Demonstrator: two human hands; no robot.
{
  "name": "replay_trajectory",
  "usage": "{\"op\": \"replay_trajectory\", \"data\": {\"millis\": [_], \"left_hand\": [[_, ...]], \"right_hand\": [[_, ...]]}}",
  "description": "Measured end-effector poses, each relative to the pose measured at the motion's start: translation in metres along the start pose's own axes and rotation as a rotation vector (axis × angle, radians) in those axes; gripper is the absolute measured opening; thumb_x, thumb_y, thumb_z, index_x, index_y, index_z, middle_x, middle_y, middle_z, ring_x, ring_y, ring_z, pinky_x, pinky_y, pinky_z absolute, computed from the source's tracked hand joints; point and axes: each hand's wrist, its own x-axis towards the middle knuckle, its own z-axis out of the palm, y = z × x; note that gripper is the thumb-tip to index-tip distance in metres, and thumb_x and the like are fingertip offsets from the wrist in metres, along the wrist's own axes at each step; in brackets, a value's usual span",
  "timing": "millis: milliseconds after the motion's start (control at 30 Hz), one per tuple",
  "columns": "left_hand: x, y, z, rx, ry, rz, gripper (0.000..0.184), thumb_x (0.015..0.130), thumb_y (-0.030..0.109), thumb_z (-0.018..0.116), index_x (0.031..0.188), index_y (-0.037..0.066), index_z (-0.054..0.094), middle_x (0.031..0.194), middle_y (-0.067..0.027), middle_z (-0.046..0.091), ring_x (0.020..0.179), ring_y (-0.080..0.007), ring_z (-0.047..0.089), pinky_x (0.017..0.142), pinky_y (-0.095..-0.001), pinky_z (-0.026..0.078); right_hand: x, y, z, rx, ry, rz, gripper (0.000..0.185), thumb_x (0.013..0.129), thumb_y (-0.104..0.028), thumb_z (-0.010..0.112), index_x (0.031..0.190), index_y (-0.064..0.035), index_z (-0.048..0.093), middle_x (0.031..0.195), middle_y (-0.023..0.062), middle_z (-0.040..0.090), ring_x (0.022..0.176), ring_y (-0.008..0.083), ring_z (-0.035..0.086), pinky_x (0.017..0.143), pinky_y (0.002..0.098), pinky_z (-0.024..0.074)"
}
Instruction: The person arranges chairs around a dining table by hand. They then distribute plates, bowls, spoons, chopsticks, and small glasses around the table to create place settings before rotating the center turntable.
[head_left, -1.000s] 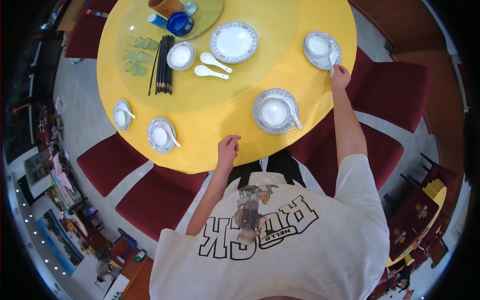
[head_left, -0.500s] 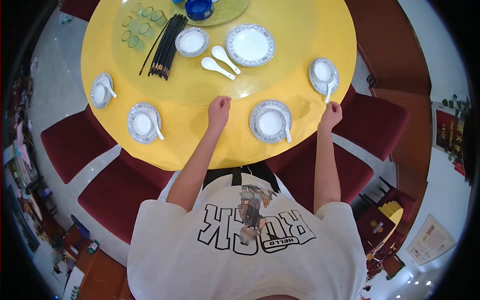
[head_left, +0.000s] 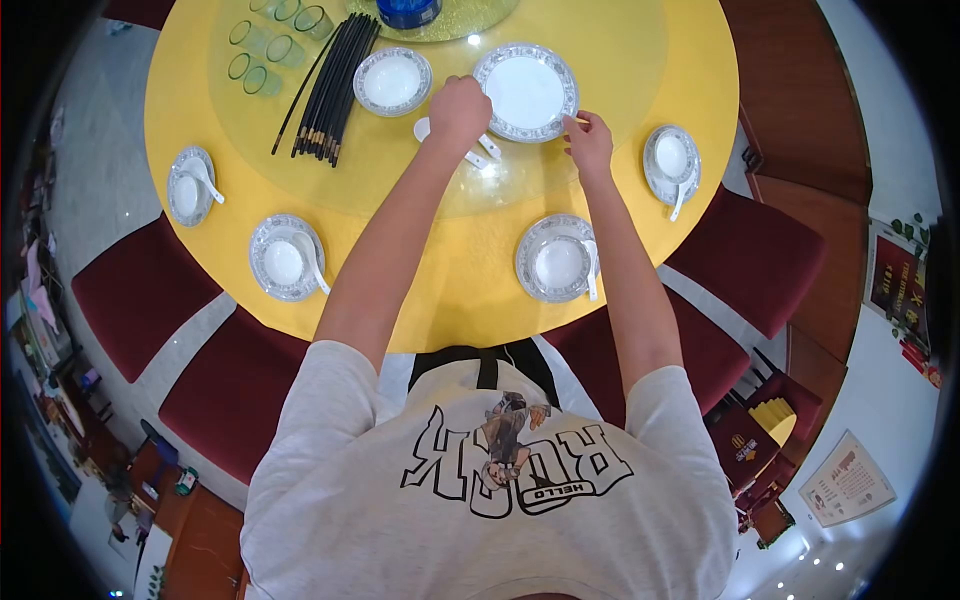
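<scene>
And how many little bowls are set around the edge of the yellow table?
4 in view: a far-left bowl, a near-left bowl, a near-right bowl and a far-right bowl. The table runs past the picture, so there may be more.

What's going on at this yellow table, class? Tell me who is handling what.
A person is reaching over the round table with both hands. The left hand partly covers two white spoons; its grip can't be made out. The right hand is at the rim of a large plate. Black chopsticks lie beside green glasses. Four settings of plate, bowl and spoon stand nearer the edge.
</scene>
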Motion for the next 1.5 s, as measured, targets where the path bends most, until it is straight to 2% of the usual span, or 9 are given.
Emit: {"op": "replay_trajectory", "data": {"millis": [267, 333, 433, 567, 633, 733, 833, 1167, 1500], "left_hand": [[0.015, 0.003, 0.007, -0.028, -0.02, -0.049, 0.022, 0.079, 0.013, 0.06, 0.093, -0.003, 0.062, 0.098, -0.0212, 0.063, 0.086, -0.0354, 0.066, 0.073, -0.043, 0.055], [0.019, 0.004, 0.007, -0.02, -0.066, -0.113, 0.033, 0.083, 0.023, 0.061, 0.099, -0.005, 0.059, 0.099, -0.0212, 0.064, 0.092, -0.034, 0.065, 0.079, -0.0425, 0.053], [0.02, 0.009, 0.008, 0.008, -0.05, -0.136, 0.036, 0.084, 0.026, 0.062, 0.1, -0.006, 0.056, 0.098, -0.0227, 0.063, 0.091, -0.0351, 0.065, 0.076, -0.0425, 0.054], [0.016, 0.016, 0.006, -0.017, -0.005, -0.074, 0.035, 0.084, 0.02, 0.06, 0.105, -0.006, 0.049, 0.097, -0.0251, 0.063, 0.082, -0.0361, 0.067, 0.069, -0.0432, 0.055], [0.016, 0.019, 0.002, -0.149, -0.102, -0.09, 0.039, 0.085, 0.02, 0.06, 0.107, -0.008, 0.044, 0.088, -0.0257, 0.065, 0.079, -0.0376, 0.067, 0.069, -0.0447, 0.055], [0.016, 0.02, 0.006, -0.15, -0.045, -0.032, 0.041, 0.085, 0.019, 0.059, 0.109, -0.01, 0.041, 0.08, -0.0258, 0.066, 0.077, -0.0391, 0.067, 0.069, -0.0462, 0.054], [0.015, 0.02, -0.002, -0.278, -0.096, -0.102, 0.048, 0.088, 0.027, 0.058, 0.117, -0.008, 0.041, 0.092, -0.0301, 0.065, 0.093, -0.0417, 0.064, 0.082, -0.0468, 0.051], [0.003, 0.018, -0.001, -0.452, -0.161, -0.11, 0.046, 0.089, 0.028, 0.058, 0.111, -0.01, 0.045, 0.097, -0.0321, 0.063, 0.094, -0.0454, 0.062, 0.084, -0.0484, 0.048], [0.017, 0.01, -0.004, -0.145, -0.176, -0.031, 0.044, 0.085, 0.032, 0.064, 0.104, -0.007, 0.055, 0.095, -0.0265, 0.066, 0.094, -0.039, 0.065, 0.082, -0.0461, 0.051]], "right_hand": [[0.005, 0.0, -0.005, 0.145, -0.1, 0.112, 0.025, 0.084, -0.01, 0.067, 0.103, 0.0056, 0.061, 0.084, 0.0095, 0.066, 0.07, 0.0155, 0.067, 0.059, 0.0281, 0.0574], [0.008, -0.001, -0.006, 0.125, -0.101, 0.127, 0.024, 0.084, -0.011, 0.067, 0.101, 0.0054, 0.061, 0.083, 0.0093, 0.066, 0.07, 0.0151, 0.066, 0.059, 0.0282, 0.0575], [0.009, -0.007, -0.006, 0.098, -0.094, 0.164, 0.023, 0.085, -0.012, 0.067, 0.099, 0.0046, 0.061, 0.082, 0.0083, 0.065, 0.068, 0.0142, 0.065, 0.058, 0.0282, 0.0571], [0.012, -0.009, -0.008, 0.055, -0.073, 0.18, 0.022, 0.086, -0.016, 0.068, 0.097, 0.002, 0.06, 0.08, 0.0057, 0.063, 0.064, 0.0125, 0.061, 0.056, 0.0272, 0.0535], [0.013, -0.009, -0.011, 0.036, -0.085, 0.178, 0.022, 0.086, -0.017, 0.068, 0.096, 0.0014, 0.06, 0.079, 0.005, 0.063, 0.064, 0.0122, 0.061, 0.054, 0.0268, 0.0516], [0.02, -0.013, -0.01, 0.011, -0.099, 0.153, 0.022, 0.086, -0.017, 0.068, 0.095, 0.0006, 0.06, 0.078, 0.004, 0.062, 0.064, 0.0117, 0.059, 0.053, 0.0262, 0.0482], [0.021, -0.016, -0.015, -0.001, -0.103, 0.135, 0.021, 0.086, -0.017, 0.068, 0.094, 0.0002, 0.059, 0.077, 0.0034, 0.061, 0.064, 0.0115, 0.059, 0.052, 0.0258, 0.0459], [0.007, -0.018, -0.026, 0.056, -0.159, 0.102, 0.017, 0.089, -0.018, 0.066, 0.096, -0.0036, 0.059, 0.079, 0.0004, 0.062, 0.068, 0.0092, 0.056, 0.058, 0.0246, 0.0447], [0.019, -0.003, -0.015, 0.104, -0.163, 0.041, 0.017, 0.086, -0.012, 0.068, 0.093, 0.0003, 0.058, 0.073, 0.003, 0.059, 0.058, 0.0106, 0.056, 0.051, 0.0251, 0.0465]]}}
